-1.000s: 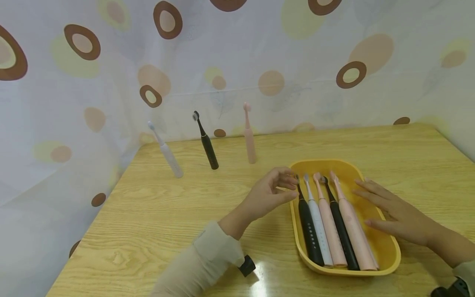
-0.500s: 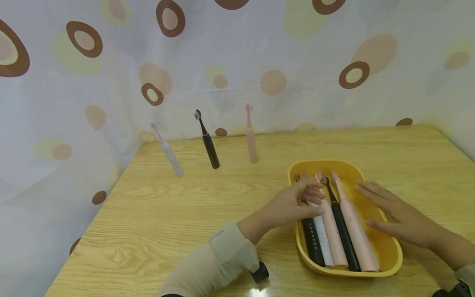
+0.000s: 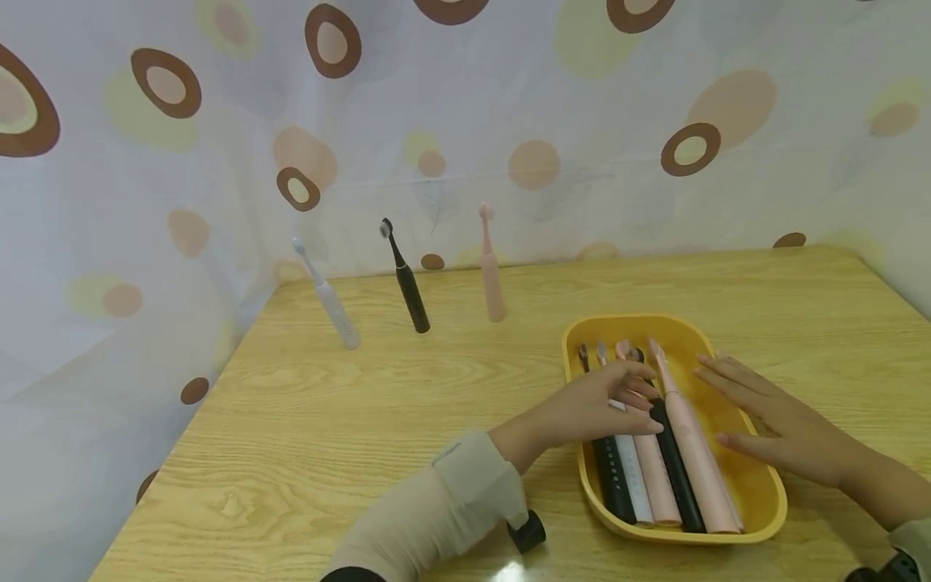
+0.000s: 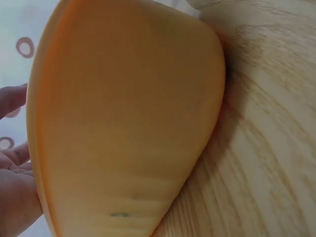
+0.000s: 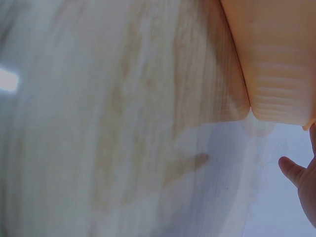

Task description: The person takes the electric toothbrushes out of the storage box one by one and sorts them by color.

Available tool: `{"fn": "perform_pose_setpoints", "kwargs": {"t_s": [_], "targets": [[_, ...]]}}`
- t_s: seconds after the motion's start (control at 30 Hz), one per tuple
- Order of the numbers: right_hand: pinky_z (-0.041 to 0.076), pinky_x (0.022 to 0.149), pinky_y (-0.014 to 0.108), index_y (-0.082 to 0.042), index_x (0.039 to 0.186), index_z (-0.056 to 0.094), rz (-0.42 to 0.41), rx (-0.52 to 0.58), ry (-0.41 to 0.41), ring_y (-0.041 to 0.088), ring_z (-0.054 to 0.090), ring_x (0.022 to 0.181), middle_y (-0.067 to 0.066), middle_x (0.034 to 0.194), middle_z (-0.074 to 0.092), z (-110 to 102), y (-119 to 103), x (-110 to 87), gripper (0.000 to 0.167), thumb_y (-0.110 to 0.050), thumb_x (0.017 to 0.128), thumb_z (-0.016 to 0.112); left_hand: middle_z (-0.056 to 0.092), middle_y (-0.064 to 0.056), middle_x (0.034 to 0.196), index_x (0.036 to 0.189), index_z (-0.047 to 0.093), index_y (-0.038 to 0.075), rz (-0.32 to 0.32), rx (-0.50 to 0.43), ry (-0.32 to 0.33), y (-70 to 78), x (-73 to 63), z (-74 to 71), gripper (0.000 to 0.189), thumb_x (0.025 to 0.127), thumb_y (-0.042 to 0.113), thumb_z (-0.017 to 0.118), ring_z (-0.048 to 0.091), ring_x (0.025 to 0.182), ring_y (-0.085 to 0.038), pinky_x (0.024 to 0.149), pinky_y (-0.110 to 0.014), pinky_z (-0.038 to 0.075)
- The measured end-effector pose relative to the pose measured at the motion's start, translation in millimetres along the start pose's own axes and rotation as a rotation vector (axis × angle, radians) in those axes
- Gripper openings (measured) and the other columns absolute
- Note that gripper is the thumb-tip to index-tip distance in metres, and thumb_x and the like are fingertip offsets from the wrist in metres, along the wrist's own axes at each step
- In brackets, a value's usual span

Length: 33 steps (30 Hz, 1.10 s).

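In the head view a yellow plastic basket (image 3: 773,517) holds several electric toothbrushes side by side: a black toothbrush (image 3: 611,481) at the left, then a white, a pink, a second black one (image 3: 680,485) and a pink toothbrush (image 3: 700,465) at the right. My left hand (image 3: 600,412) hovers over the middle ones with loosely bent fingers and nothing in them, covering parts of their necks and upper handles. Over the basket's right side is my right hand (image 3: 781,428), fingers spread, holding nothing. The basket's outer wall (image 4: 128,108) fills much of the left wrist view.
Toward the back left of the wooden table (image 3: 291,453), a white toothbrush (image 3: 336,314), a black toothbrush (image 3: 412,297) and a pink toothbrush (image 3: 491,287) stand upright, apart from each other. A spotted cloth (image 3: 451,105) hangs behind the table.
My left hand has moved right, from the basket's left rim to over the toothbrushes in the middle. My right hand stays in place, and the toothbrushes have not moved.
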State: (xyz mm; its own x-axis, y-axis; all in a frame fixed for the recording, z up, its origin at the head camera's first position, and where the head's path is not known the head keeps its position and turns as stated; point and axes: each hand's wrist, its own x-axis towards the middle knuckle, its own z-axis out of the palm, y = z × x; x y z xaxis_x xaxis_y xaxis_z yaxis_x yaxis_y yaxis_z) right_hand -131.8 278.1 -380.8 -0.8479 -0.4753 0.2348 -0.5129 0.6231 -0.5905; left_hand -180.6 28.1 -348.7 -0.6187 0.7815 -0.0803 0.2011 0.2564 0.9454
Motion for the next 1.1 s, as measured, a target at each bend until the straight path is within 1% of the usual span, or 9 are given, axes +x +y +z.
{"fn": "perform_pose_setpoints", "kwargs": {"t_s": [0.23, 0.3, 0.43, 0.57, 0.67, 0.8, 0.93, 1.1], "targets": [[0.009, 0.087, 0.067, -0.010, 0.136, 0.026, -0.012, -0.005, -0.001, 0.004, 0.001, 0.126, 0.014, 0.141, 0.014, 0.5, 0.4, 0.6, 0.068, -0.008, 0.077, 0.061, 0.049, 0.009, 0.106, 0.125, 0.040, 0.019, -0.092, -0.019, -0.031, -2.1, 16.4, 1.7, 0.052, 0.078, 0.015, 0.063, 0.049, 0.093, -0.002, 0.070, -0.020, 0.045], [0.009, 0.087, 0.067, -0.010, 0.136, 0.026, -0.013, -0.009, 0.001, 0.004, 0.001, 0.127, 0.014, 0.141, 0.014, 0.6, 0.5, 0.8, 0.068, -0.008, 0.077, 0.061, 0.049, 0.009, 0.106, 0.124, 0.041, 0.020, -0.121, -0.010, -0.039, -3.1, 21.5, 2.6, 0.052, 0.078, 0.014, 0.064, 0.049, 0.093, -0.002, 0.071, -0.020, 0.044], [0.009, 0.087, 0.067, -0.010, 0.136, 0.026, -0.012, -0.010, 0.001, 0.005, 0.000, 0.127, 0.012, 0.141, 0.014, 0.7, 1.0, 0.8, 0.068, -0.007, 0.077, 0.061, 0.049, 0.008, 0.107, 0.124, 0.042, 0.019, -0.157, 0.021, -0.060, -5.2, 31.2, 4.3, 0.053, 0.077, 0.014, 0.066, 0.048, 0.093, -0.003, 0.072, -0.020, 0.043], [0.010, 0.085, 0.068, -0.011, 0.136, 0.026, -0.006, -0.003, -0.001, 0.004, 0.000, 0.127, 0.009, 0.141, 0.014, 0.8, 0.8, 0.5, 0.067, -0.007, 0.078, 0.060, 0.048, 0.008, 0.110, 0.124, 0.042, 0.019, -0.187, 0.064, -0.069, -5.6, 37.5, 5.8, 0.053, 0.077, 0.015, 0.066, 0.047, 0.094, -0.004, 0.074, -0.021, 0.043], [0.010, 0.085, 0.068, -0.011, 0.136, 0.026, -0.001, 0.002, -0.003, 0.004, 0.000, 0.127, 0.008, 0.141, 0.014, 0.6, 0.5, 0.5, 0.067, -0.007, 0.078, 0.060, 0.048, 0.008, 0.112, 0.123, 0.043, 0.019, -0.201, 0.095, -0.063, -4.9, 40.0, 6.7, 0.051, 0.077, 0.016, 0.065, 0.048, 0.092, -0.004, 0.072, -0.021, 0.043], [0.010, 0.085, 0.068, -0.012, 0.136, 0.027, 0.004, -0.001, 0.001, 0.005, 0.000, 0.127, 0.009, 0.141, 0.014, 0.3, 0.4, 0.6, 0.067, -0.007, 0.078, 0.061, 0.048, 0.008, 0.114, 0.123, 0.044, 0.019, -0.201, 0.130, -0.051, -5.1, 42.6, 7.8, 0.051, 0.077, 0.018, 0.065, 0.049, 0.091, -0.004, 0.071, -0.020, 0.043], [0.009, 0.084, 0.069, -0.012, 0.136, 0.027, 0.004, 0.002, 0.003, 0.006, -0.001, 0.127, 0.009, 0.141, 0.014, 0.4, 0.7, 1.0, 0.067, -0.007, 0.078, 0.061, 0.047, 0.007, 0.118, 0.125, 0.043, 0.020, -0.206, 0.156, -0.058, -5.3, 44.7, 8.2, 0.052, 0.077, 0.019, 0.065, 0.048, 0.097, -0.004, 0.075, -0.020, 0.042], [0.007, 0.083, 0.070, -0.012, 0.136, 0.026, -0.003, 0.024, -0.003, 0.005, -0.002, 0.127, 0.009, 0.142, 0.012, 2.1, 1.9, 1.8, 0.068, -0.006, 0.078, 0.060, 0.043, 0.009, 0.122, 0.128, 0.040, 0.024, -0.232, 0.211, -0.089, -6.8, 47.4, 9.3, 0.055, 0.078, 0.023, 0.064, 0.044, 0.104, -0.004, 0.080, -0.022, 0.040]]}}
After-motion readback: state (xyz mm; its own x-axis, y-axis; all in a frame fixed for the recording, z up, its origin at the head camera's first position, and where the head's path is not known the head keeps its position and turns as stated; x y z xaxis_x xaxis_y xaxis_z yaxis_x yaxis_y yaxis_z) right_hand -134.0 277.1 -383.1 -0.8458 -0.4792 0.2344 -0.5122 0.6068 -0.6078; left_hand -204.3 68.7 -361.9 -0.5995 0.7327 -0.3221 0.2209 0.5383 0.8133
